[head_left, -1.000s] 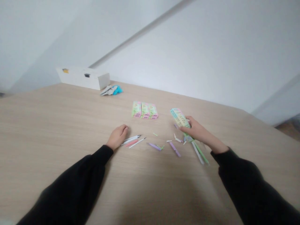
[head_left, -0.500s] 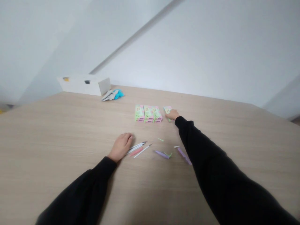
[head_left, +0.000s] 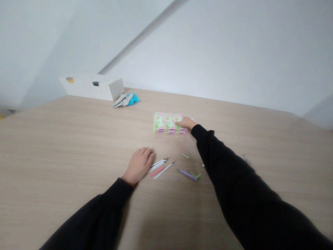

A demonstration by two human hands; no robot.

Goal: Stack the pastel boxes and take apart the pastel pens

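Observation:
Small green-and-pink printed boxes (head_left: 169, 123) stand in a row, stacked in layers, in the middle of the table. My right hand (head_left: 186, 122) is at the row's right end, its thumb over the top of the end box and its other fingers hidden. A bit of pink box shows behind that hand. My left hand (head_left: 140, 163) lies palm down on the table, fingers resting loosely, beside several thin white pen refills (head_left: 158, 164) with dark tips. Next to these lie a pink pen barrel (head_left: 157, 171) and a purple pen barrel (head_left: 188, 175), with small green clip-like pieces (head_left: 196, 175).
A long white box (head_left: 90, 88) stands at the back left against the wall. Crumpled grey and blue cloth or gloves (head_left: 127, 100) lie beside it. A small green piece (head_left: 185, 156) lies before the row. My right sleeve (head_left: 229, 173) hides part of the table.
My right hand carried a small box from the right over to the row, set it down beside the end and shifted left against the row. My left hand stays by the refills.

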